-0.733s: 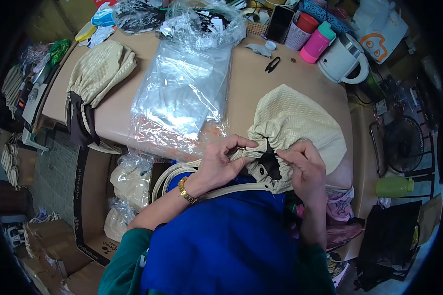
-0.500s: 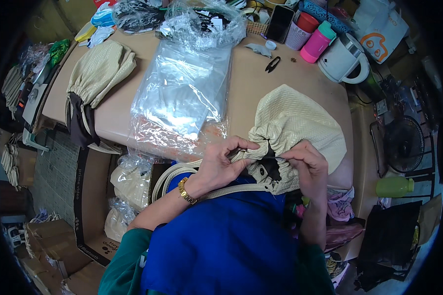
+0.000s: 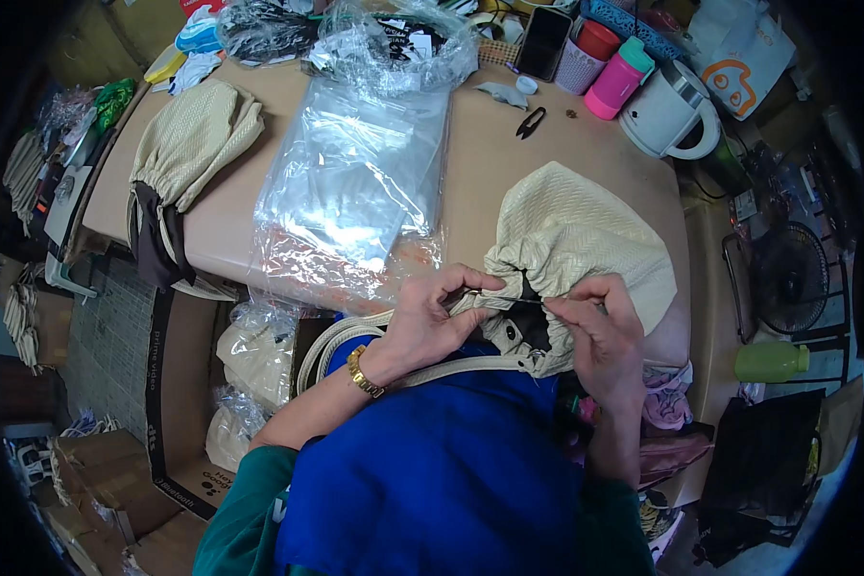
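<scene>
At lower left, a box [image 3: 190, 384] bears white lettering on a black strip. At centre, the left hand [image 3: 432, 312] pinches the gathered mouth of a cream bag [image 3: 586, 230]. The bag lies right of centre, its mouth between the hands, its long axis running up and right over the desk [image 3: 490, 134]. A thin dark strand [image 3: 523, 300] spans the gap. The right hand [image 3: 605, 331], nearer the bag's body, pinches the strand's end. At upper right, a white carrier [image 3: 760, 43] shows orange print.

cream bag [image 3: 590, 230]: textured, soft sheen | plastic sheets [image 3: 355, 173]: glossy, smooth | wristband [image 3: 362, 372]: shiny metal
</scene>
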Demonstrator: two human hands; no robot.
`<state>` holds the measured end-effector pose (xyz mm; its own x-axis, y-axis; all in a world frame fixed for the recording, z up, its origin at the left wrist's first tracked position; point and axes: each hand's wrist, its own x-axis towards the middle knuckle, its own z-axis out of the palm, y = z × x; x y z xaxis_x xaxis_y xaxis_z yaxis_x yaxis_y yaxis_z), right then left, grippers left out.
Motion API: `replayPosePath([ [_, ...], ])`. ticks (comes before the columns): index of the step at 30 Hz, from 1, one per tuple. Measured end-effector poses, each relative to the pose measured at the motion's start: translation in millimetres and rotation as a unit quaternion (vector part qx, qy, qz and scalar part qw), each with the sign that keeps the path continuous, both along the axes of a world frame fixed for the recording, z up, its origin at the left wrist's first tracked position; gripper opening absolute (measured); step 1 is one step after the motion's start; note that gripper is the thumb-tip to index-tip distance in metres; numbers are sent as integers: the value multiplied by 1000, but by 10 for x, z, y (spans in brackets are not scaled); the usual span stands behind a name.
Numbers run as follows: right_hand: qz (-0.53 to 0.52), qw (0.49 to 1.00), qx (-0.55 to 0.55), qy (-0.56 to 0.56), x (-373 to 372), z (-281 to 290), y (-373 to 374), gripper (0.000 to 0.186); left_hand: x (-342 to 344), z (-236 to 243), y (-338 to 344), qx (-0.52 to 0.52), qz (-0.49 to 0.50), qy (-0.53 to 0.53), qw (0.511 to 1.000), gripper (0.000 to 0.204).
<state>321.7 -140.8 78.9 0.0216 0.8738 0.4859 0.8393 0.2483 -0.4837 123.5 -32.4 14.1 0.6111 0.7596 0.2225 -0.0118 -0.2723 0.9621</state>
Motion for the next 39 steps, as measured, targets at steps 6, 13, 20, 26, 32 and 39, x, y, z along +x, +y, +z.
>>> replayPosePath([
  [6, 6, 998, -23, -60, 13, 57, 34, 34, 7, -14, 3, 3, 4, -10, 1000, 31],
  [13, 18, 999, -32, -8, -26, 65, 130, 26, 5, -35, 14, -19, -4, -14, 1000, 31],
  [20, 20, 999, -24, 26, 62, -60, 145, 16, 20, -74, 5, -54, -9, -34, 998, 32],
  [26, 25, 997, -29, 65, 56, -71, 222, 11, 11, -61, 15, -53, -13, -14, 998, 31],
  [32, 38, 986, -65, 152, 144, -189, 222, 8, 11, -57, 6, -62, -15, -11, 998, 31],
  [39, 48, 940, -106, 322, 139, -213, 183, 8, 4, -48, 13, -52, -14, -8, 999, 31],
])
